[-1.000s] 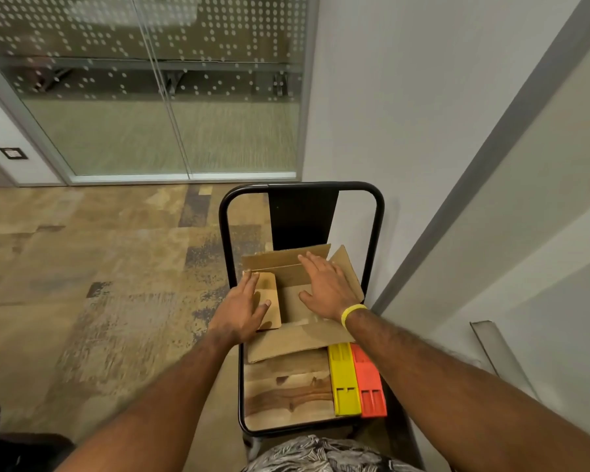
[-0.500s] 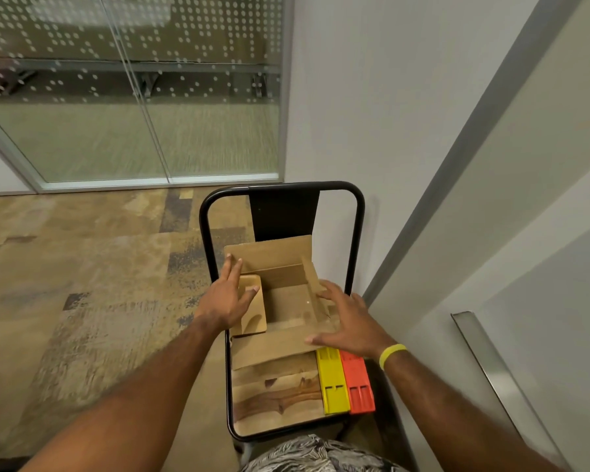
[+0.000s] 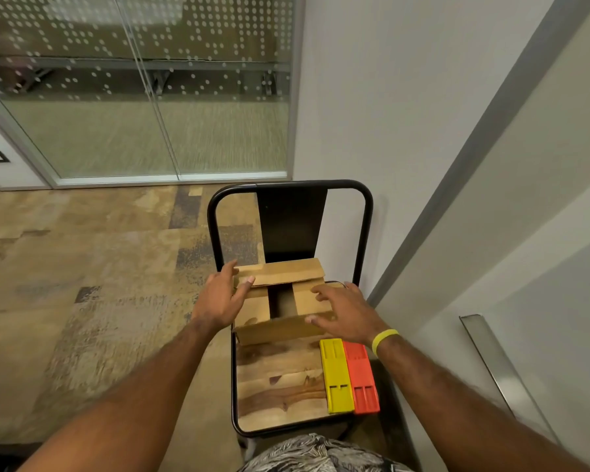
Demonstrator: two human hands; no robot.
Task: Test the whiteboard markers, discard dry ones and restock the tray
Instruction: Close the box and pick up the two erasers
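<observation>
Head view: cardboard box [image 3: 280,330] on a wooden seat [image 3: 280,386], 2 hands at its flaps.
Left hand [image 3: 220,301]: thumb and fingers pinch the far flap's corner, likely steadying it.
Box interior: dark gap, contents hidden; markers not visible.
Right hand [image 3: 349,315]: fingers spread flat, pressing the right flap.
Wall tray [image 3: 487,356]: far right, contents unseen.

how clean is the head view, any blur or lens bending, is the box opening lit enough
Head view: the cardboard box is fairly sharp; the carpet at left is smeared by motion blur; the wide lens slants the wall trim at right; the gap between the box flaps is in deep shadow, contents not visible.
</observation>
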